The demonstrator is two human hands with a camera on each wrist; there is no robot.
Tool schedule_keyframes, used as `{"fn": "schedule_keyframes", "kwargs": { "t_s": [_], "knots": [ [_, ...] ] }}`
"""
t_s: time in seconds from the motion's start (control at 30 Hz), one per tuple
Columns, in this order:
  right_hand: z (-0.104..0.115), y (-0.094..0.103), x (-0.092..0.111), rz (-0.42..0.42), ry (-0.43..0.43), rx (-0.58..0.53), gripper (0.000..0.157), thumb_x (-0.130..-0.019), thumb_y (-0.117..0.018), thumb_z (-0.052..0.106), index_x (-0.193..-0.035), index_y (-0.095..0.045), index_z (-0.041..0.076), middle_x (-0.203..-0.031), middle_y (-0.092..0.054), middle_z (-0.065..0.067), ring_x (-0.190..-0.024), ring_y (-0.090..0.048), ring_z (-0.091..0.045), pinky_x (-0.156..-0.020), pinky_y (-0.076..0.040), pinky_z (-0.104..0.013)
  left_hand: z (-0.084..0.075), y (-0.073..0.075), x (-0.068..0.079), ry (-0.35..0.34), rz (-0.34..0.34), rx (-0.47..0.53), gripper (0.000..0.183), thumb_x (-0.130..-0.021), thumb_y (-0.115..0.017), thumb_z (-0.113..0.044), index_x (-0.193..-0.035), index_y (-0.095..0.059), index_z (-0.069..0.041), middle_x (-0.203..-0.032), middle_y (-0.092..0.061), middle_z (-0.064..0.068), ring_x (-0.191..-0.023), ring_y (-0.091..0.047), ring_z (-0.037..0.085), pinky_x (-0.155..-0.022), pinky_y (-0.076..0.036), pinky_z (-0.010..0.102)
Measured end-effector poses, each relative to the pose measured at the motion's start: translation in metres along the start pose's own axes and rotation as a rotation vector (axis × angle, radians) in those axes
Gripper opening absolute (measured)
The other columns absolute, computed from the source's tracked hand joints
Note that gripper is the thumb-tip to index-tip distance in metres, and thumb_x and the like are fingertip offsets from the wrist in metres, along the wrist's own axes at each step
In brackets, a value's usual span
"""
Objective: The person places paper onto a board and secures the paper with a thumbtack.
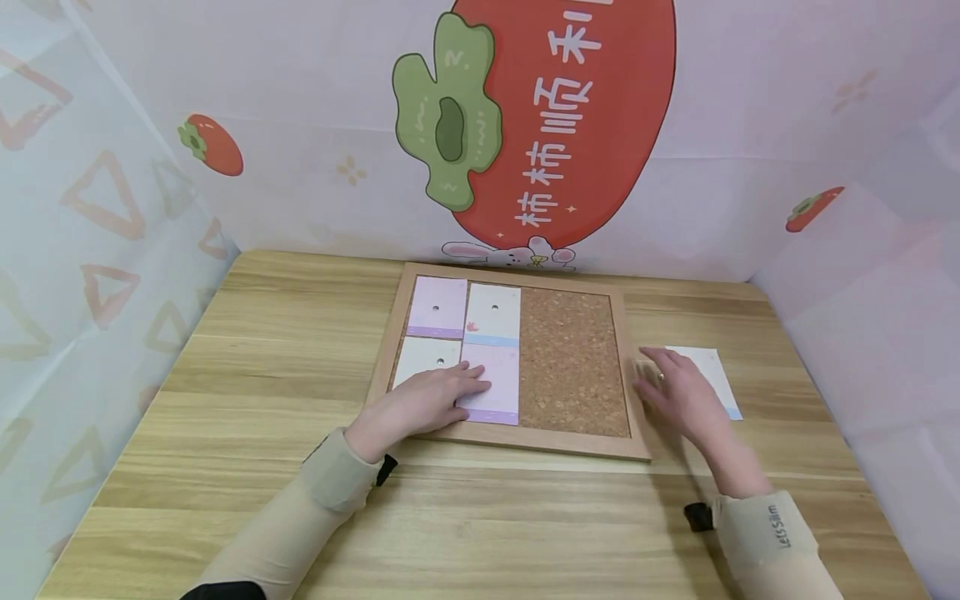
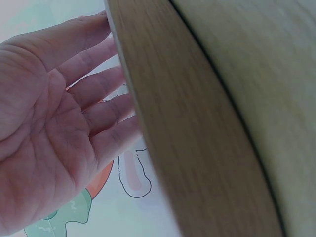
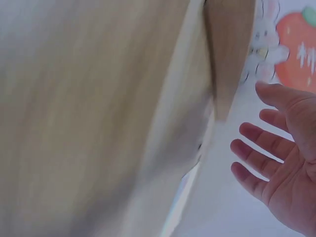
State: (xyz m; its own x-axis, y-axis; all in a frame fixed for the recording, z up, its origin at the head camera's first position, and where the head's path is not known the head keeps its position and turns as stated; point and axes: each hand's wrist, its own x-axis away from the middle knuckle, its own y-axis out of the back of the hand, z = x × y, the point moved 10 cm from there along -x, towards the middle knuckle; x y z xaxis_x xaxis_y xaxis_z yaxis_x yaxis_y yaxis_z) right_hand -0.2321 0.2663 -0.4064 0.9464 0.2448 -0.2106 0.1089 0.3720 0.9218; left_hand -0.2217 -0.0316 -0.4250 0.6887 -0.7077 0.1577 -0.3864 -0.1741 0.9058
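Observation:
A cork board (image 1: 576, 358) in a wooden frame lies on the table, with two pink and two white note cards on its left half. Small shiny round pins show on the upper pink card (image 1: 427, 292), the upper white card (image 1: 504, 325) and the lower white card (image 1: 420, 352). My left hand (image 1: 427, 398) rests across the lower cards, its spread fingertips on the lower pink card (image 1: 501, 383). Just right of the frame, my right hand (image 1: 686, 396) hovers with loosely bent, parted fingers. A small shiny bit (image 1: 661, 377) shows by those fingers.
Another white card (image 1: 716, 375) with a blue edge lies on the table right of the board, partly behind my right hand. The wooden table (image 1: 480, 525) stretches in front of the board. A printed cloth backdrop (image 1: 315, 192) stands behind and along both sides.

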Motion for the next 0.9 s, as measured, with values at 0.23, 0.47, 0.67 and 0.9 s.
{"fn": "schedule_keyframes", "kwargs": {
  "t_s": [0.23,0.47,0.67,0.9],
  "knots": [
    [-0.038,0.008,0.006,-0.018,-0.071,-0.077,0.048,-0.086,-0.075,0.005,-0.127,-0.057,-0.011,-0.118,-0.064,-0.034,-0.108,-0.061,-0.05,-0.091,-0.05,-0.062,0.001,0.0,0.0,0.002,0.001,0.008,0.05,-0.094,-0.07,-0.016,-0.141,-0.057,-0.009,-0.155,-0.047,0.011,-0.145,-0.043,0.032,-0.117,-0.038,0.049],
    [-0.055,0.002,0.004,0.051,-0.145,-0.14,0.04,-0.088,-0.073,0.006,-0.122,-0.061,-0.011,-0.106,-0.068,-0.03,-0.093,-0.068,-0.043,-0.082,-0.058,-0.054,0.002,0.001,0.001,0.01,0.004,0.013,0.05,-0.094,-0.07,-0.015,-0.141,-0.057,-0.009,-0.155,-0.046,0.011,-0.145,-0.043,0.032,-0.117,-0.038,0.049],
    [-0.07,-0.007,0.003,0.128,-0.251,-0.178,0.033,-0.092,-0.069,0.007,-0.121,-0.064,-0.008,-0.103,-0.071,-0.024,-0.094,-0.069,-0.039,-0.084,-0.058,-0.049,0.002,0.0,0.0,0.016,0.013,0.024,0.05,-0.094,-0.069,-0.015,-0.142,-0.056,-0.009,-0.155,-0.046,0.011,-0.145,-0.042,0.032,-0.118,-0.037,0.05],
    [-0.087,-0.015,0.004,0.168,-0.32,-0.221,0.027,-0.094,-0.069,0.014,-0.115,-0.068,-0.003,-0.103,-0.072,-0.022,-0.083,-0.064,-0.011,-0.063,-0.052,-0.02,0.002,-0.002,-0.001,0.027,0.026,0.032,0.05,-0.094,-0.069,-0.016,-0.142,-0.056,-0.01,-0.156,-0.044,0.01,-0.147,-0.041,0.031,-0.118,-0.036,0.05]
  ]
}}
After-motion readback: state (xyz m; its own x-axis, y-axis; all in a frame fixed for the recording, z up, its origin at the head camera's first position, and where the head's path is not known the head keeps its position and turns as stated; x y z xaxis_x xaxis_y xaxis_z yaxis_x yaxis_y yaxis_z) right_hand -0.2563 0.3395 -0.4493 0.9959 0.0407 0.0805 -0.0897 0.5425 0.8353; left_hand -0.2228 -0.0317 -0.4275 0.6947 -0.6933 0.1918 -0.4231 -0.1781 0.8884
